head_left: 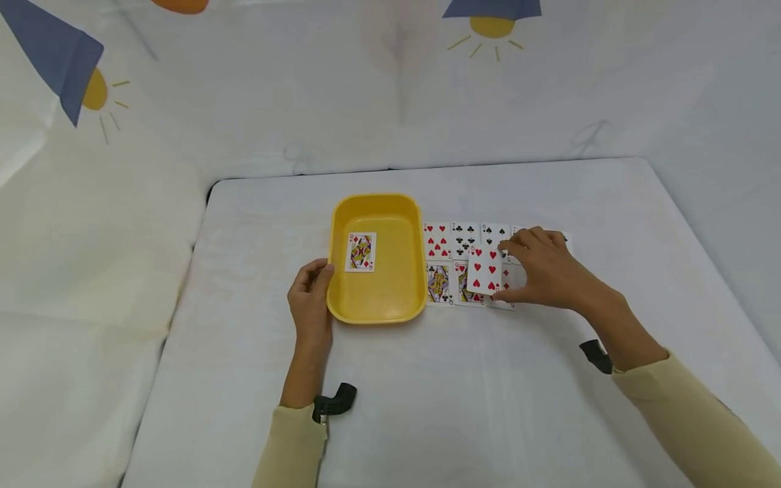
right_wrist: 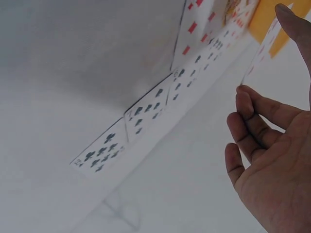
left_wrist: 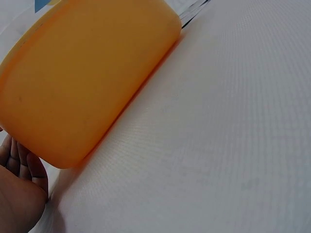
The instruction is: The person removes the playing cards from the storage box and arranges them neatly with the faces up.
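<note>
A shallow yellow tray (head_left: 378, 315) stands on the table, with a queen of diamonds card (head_left: 361, 252) lying face up inside it. At its left edge my left hand (head_left: 310, 298) grips the rim, thumb along the top. The left wrist view shows the tray's outer wall (left_wrist: 92, 82) and the curled fingers at its corner. My right hand (head_left: 546, 271) holds a six of hearts card (head_left: 485, 269) by opposite edges, between thumb and forefinger, above the laid-out cards. The held card (right_wrist: 265, 51) appears edge-on in the right wrist view.
Two rows of face-up cards lie right of the tray, among them a seven of hearts (head_left: 436, 240), a seven of clubs (head_left: 466, 238) and a queen of clubs (head_left: 438, 285). The right hand covers part of the rows. White cloth (head_left: 390, 393) covers the table; a pale curtain (head_left: 342, 88) hangs behind.
</note>
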`<state>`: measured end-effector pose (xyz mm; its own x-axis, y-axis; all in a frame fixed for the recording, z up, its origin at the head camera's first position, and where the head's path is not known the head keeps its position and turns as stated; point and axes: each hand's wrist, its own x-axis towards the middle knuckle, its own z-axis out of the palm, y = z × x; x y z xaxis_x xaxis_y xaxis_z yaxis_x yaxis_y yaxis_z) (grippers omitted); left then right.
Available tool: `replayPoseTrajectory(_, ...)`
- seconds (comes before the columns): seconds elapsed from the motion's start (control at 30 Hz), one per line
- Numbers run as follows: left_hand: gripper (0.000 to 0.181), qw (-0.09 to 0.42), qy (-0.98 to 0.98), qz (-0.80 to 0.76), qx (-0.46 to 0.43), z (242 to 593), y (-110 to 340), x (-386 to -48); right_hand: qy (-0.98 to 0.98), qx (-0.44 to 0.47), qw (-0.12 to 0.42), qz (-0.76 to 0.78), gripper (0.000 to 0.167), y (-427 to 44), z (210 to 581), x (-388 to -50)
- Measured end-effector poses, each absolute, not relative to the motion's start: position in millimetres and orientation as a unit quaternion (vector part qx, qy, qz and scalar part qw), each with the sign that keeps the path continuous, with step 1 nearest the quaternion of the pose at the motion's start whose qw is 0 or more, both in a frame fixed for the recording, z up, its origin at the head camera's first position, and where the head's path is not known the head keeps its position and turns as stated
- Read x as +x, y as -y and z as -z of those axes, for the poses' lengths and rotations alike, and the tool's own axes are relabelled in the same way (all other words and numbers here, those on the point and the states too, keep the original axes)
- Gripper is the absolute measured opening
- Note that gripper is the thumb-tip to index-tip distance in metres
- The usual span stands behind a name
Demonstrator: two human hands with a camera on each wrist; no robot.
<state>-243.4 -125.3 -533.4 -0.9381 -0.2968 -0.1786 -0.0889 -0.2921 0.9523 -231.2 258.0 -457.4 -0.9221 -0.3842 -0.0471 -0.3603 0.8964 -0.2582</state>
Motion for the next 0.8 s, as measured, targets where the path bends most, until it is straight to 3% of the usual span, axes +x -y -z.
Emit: replayPoseTrajectory(0.8, 0.03, 0.071, 0.596, 0.784, 0.159, 533, 126, -244, -0.981, -0.13, 0.092, 0.108, 0.082, -316, 476, -201)
